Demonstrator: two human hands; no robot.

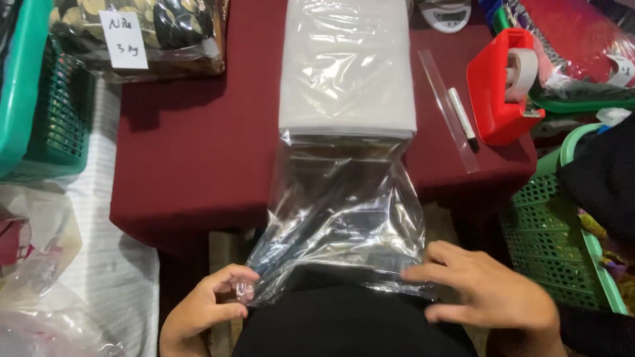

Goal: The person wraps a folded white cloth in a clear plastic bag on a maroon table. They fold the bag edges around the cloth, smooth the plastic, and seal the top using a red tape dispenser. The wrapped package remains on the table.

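Note:
A clear plastic bag lies lengthwise on a dark red table, with a folded white cloth filling its far half. The bag's empty open end hangs over the table's near edge onto my lap. My left hand pinches the bag's left corner between thumb and fingers. My right hand presses flat on the right side of the bag's mouth, fingers pointing left.
A red tape dispenser, a white pen and a clear strip lie right of the bag. Green baskets stand at the left and right. A bagged patterned cloth with a paper label sits far left. A small scale is at the back.

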